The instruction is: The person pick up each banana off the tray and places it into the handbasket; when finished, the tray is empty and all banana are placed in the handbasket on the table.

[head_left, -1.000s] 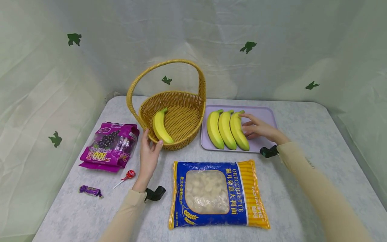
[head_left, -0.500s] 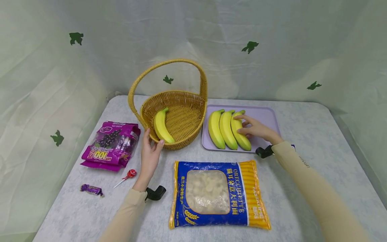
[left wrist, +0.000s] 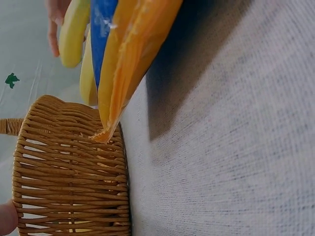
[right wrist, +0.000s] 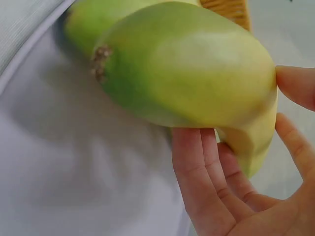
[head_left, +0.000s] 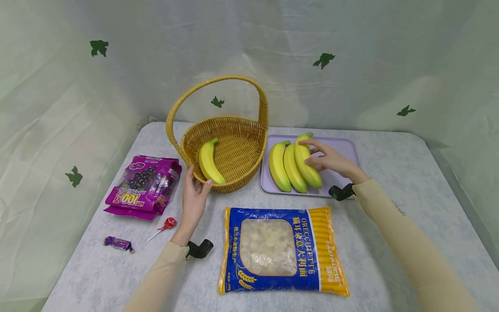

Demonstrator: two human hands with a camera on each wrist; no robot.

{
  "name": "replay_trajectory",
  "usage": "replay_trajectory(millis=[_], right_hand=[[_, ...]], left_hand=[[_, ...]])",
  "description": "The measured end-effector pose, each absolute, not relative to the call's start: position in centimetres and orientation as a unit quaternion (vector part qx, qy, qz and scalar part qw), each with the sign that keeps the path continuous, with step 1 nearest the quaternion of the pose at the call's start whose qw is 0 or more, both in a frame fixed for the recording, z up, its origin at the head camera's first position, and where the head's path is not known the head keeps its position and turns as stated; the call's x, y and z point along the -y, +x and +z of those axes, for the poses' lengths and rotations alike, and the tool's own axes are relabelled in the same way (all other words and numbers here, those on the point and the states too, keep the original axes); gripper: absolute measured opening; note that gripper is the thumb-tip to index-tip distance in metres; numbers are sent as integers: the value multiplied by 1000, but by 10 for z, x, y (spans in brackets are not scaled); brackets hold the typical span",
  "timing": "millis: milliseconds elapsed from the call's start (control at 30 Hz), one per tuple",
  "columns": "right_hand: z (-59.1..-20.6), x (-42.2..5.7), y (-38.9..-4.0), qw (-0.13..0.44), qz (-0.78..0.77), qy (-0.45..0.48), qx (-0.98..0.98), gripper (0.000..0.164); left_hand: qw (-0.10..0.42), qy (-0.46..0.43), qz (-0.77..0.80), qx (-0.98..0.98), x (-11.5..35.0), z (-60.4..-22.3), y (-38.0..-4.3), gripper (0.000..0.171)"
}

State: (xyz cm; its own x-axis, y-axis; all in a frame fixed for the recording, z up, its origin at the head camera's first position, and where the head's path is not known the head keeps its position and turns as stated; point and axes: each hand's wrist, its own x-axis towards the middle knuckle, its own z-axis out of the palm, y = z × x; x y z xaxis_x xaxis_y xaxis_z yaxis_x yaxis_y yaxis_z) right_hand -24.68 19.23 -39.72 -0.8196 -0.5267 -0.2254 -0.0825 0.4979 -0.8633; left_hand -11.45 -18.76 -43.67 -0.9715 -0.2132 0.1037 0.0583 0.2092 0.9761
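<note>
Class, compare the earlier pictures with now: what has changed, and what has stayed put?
The right hand has gripped the rightmost banana and raised it, slightly leftward, above the tray. The left hand still touches the basket; the pasta bag stayed put.

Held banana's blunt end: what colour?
Green with a brown tip; the right wrist view shows the banana best.

Before me, the head view looks forward and down over the table from farthest off, while the left-wrist view, low and rolled, has the basket near at eight o'clock and shares, at ten-thirty, the banana that the right-wrist view faces closely.
</note>
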Motion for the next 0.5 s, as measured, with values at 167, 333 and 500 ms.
replay_trajectory(millis=[167, 333, 500], right_hand=[[-384, -173, -245, 243, -482, -211, -815, 61], [-372, -147, -243, 256, -489, -249, -795, 60], [-362, -115, -241, 270, -476, -290, -785, 59]], left_hand=[[107, 50, -627, 770, 188, -436, -114, 71], [106, 52, -627, 770, 188, -436, -114, 71], [109, 50, -628, 769, 187, -436, -114, 71]])
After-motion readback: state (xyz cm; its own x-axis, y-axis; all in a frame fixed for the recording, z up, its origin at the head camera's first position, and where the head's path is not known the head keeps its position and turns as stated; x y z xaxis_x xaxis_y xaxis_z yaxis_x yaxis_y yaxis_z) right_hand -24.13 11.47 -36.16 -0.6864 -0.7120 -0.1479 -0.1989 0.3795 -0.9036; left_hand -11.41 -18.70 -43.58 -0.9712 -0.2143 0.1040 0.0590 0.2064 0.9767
